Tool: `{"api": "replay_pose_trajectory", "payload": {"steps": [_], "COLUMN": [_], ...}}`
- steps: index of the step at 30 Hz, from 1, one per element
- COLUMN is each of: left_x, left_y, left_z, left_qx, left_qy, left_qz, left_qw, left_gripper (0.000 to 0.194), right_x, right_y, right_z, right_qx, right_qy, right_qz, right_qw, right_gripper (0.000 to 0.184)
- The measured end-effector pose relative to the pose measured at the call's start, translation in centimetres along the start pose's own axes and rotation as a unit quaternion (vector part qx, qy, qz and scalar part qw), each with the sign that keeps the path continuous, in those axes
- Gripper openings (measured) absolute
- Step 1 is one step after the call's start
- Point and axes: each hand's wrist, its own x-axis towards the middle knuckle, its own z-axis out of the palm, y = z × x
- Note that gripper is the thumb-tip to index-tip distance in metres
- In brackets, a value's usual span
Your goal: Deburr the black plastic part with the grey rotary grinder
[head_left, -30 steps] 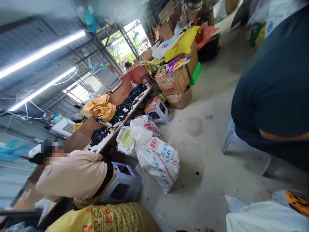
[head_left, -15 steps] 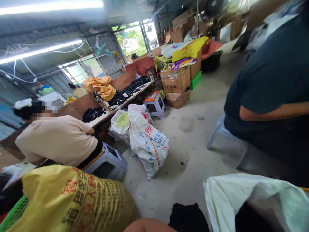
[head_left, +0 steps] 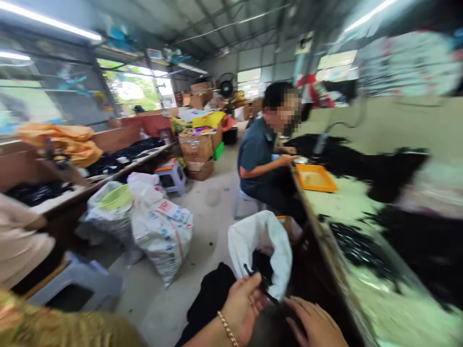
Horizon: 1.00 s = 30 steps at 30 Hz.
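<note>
My left hand (head_left: 241,301), with a gold chain bracelet at its wrist, pinches a thin black strip (head_left: 265,289) between thumb and fingers. The strip slants down toward my right hand (head_left: 314,320). That hand lies with fingers stretched out and a little apart over a dark, blurred shape; whether it touches the strip I cannot tell. Just beyond my hands stands a white sack (head_left: 243,243) with its mouth open and dark contents inside. Black strips lie heaped in a clear tray (head_left: 361,250) on the worktable to the right.
A co-worker (head_left: 258,149) sits ahead at the worktable (head_left: 356,193), near an orange tray (head_left: 315,178). White printed sacks (head_left: 162,236) and a grey stool (head_left: 83,284) are on the left floor. Another person's sleeve (head_left: 21,236) shows at the left edge. Cardboard boxes (head_left: 197,147) are stacked farther back.
My view has swung right and levelled, so the worktable and the seated co-worker now show. Both my hands and the black strip have come into sight; earlier only a bit of arm was visible.
</note>
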Motion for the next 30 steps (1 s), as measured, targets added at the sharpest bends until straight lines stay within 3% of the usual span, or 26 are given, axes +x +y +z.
{"api": "replay_pose_trajectory", "payload": {"steps": [4,8,13,17,21,30], "left_x": [-1.7,-2.9,-4.1,-4.7,-5.9,-10.4], "left_y": [1.9,2.3,1.6,0.9,-0.1,-4.7], "left_z": [2.1,2.6,1.5,1.5,2.9,7.3], "left_qx": [0.052,0.092,0.103,0.1,0.091,0.101], "left_qy": [-0.036,-0.05,-0.034,-0.022,-0.048,-0.137], "left_qz": [-0.02,-0.017,-0.044,-0.061,-0.063,-0.09], "left_qw": [0.998,0.994,0.993,0.993,0.993,0.981], "left_gripper": [0.005,0.005,0.006,0.005,0.004,0.005], "right_x": [-1.9,-5.8,-10.8,-12.1,-12.0,-12.1], "right_y": [-2.8,-4.6,-5.2,-4.9,-4.8,-5.9], "right_z": [-4.1,-5.9,-5.8,-5.9,-6.0,-4.8], "right_qx": [-0.043,-0.035,-0.02,0.006,0.017,-0.025], "right_qy": [-0.016,-0.018,-0.057,-0.105,-0.105,-0.018], "right_qz": [0.108,0.183,0.205,0.183,0.178,0.193], "right_qw": [0.993,0.982,0.977,0.977,0.978,0.981], "right_gripper": [0.036,0.038,0.044,0.046,0.044,0.026]}}
